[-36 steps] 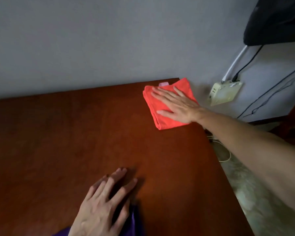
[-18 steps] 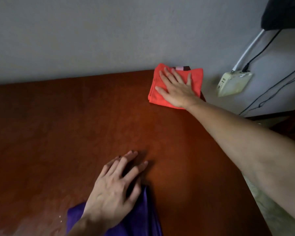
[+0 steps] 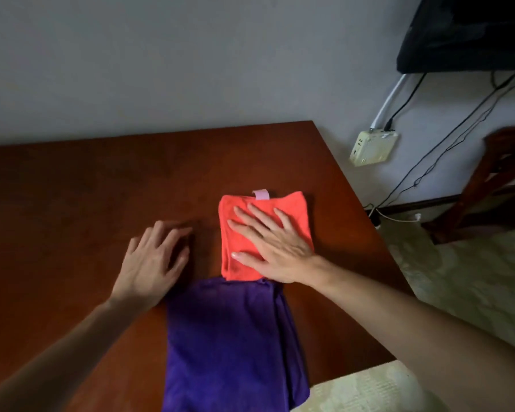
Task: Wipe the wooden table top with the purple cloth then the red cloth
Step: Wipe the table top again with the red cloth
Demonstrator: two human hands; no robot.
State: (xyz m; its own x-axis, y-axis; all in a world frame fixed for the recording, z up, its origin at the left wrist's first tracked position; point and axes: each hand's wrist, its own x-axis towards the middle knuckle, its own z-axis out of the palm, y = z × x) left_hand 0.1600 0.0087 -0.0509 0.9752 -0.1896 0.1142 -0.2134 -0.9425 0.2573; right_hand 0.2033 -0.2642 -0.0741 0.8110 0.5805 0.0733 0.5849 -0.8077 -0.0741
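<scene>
A: What is the right hand (image 3: 275, 248) doing?

B: It lies flat on the red cloth (image 3: 244, 233), fingers spread wide, pressing it onto the table (image 3: 72, 203). It pinches nothing.

A: And the left hand (image 3: 153, 263)?

B: It rests on the bare wood just left of the red cloth. Its fingers are loose and a bit apart, and it holds nothing.

A: Where is the purple cloth (image 3: 229, 346)?

B: It lies near the front edge, touching the red cloth's near side. No hand is on it. It hangs over the edge a little, I think.

A: What could go wrong?

B: If the hand pulls the red cloth nearer, it may bump the purple cloth and push it off the table. The red cloth is folded, so a hard push may bunch it up. Then it wipes less wood.
</scene>
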